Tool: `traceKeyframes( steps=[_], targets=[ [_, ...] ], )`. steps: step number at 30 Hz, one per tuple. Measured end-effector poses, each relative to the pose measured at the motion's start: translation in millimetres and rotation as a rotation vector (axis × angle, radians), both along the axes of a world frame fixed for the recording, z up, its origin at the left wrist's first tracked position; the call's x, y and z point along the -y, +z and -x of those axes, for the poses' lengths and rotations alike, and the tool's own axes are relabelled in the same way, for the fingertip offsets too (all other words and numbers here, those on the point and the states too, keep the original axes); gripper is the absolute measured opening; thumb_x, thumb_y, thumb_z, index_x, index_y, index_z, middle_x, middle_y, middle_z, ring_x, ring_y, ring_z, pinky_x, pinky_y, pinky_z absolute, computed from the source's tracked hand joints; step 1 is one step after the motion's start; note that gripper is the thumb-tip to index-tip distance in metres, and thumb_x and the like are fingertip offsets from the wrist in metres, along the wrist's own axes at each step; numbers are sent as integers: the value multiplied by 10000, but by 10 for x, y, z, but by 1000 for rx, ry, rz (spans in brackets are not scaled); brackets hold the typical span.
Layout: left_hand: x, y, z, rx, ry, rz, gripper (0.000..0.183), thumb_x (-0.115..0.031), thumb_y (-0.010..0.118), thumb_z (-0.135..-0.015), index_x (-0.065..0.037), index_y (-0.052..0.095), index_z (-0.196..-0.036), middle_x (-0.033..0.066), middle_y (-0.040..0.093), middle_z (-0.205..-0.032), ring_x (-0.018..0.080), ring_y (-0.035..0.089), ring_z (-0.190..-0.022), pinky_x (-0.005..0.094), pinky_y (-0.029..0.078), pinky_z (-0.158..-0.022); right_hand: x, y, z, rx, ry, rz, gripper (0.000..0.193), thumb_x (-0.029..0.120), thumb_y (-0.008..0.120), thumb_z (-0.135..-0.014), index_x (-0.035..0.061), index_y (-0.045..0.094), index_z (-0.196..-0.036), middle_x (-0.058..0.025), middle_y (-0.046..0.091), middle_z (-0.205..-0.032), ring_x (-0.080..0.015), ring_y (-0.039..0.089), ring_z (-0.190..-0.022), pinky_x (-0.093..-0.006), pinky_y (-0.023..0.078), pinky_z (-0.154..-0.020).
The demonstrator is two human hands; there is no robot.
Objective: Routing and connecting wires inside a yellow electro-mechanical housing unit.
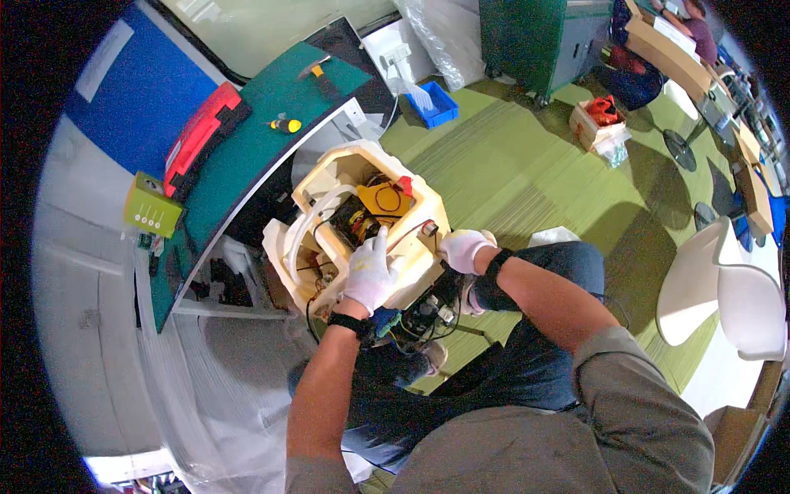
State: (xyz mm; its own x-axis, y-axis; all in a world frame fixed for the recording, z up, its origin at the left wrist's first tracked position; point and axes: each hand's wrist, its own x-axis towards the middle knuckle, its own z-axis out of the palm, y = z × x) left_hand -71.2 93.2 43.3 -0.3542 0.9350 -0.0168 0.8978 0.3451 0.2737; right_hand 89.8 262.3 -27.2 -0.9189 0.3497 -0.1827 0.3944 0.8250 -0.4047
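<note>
A cream plastic housing (432, 193) stands tilted in front of me, with cables, a dark motor-like part (350, 222) and a yellow part (384, 200) inside. My left hand (372, 276), in a white glove, rests on its near edge with the fingers stretched out toward the inner parts. At the housing's right edge my right hand (467, 249), also gloved, is closed; what its fingers hold is hidden. Close by it a small cylindrical part (429, 229) with a wire sits on the housing wall. Under the housing hang wires and dark components (424, 315).
A green-topped bench (271, 90) on the left carries a hammer (319, 76), a yellow-handled tool (285, 126) and a red case (202, 136). A blue bin (434, 105) and a box (598, 123) stand on the floor. White chairs (699, 284) are at right.
</note>
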Motion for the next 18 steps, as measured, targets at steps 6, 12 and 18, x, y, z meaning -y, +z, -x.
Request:
traceKeyframes(
  steps=[6,12,18],
  targets=[
    [272,17,-115,-182,-55,-89,739,-304,671,-838,-20,354,-1443,243,464,-1357,381,458,-1232,481,332,-1077,177,-124,32,99,-27,-172,219,198,573,-831,90,730,-938,-139,724,-959,-339,701,-877,-458,547,-711],
    [728,-160,-104,-132,21,-240,703,-292,680,-816,-15,426,-1410,222,404,-1461,388,433,-1282,466,319,-1107,273,-205,26,131,-21,-256,245,184,525,-862,96,739,-944,-136,724,-956,-334,701,-870,-442,550,-716],
    [904,-183,-152,30,128,-388,588,-262,675,-808,-16,529,-1321,200,470,-1418,401,510,-1199,468,381,-1041,391,-255,96,262,59,-415,215,168,567,-832,104,748,-928,-127,726,-941,-314,705,-856,-411,553,-708]
  ],
)
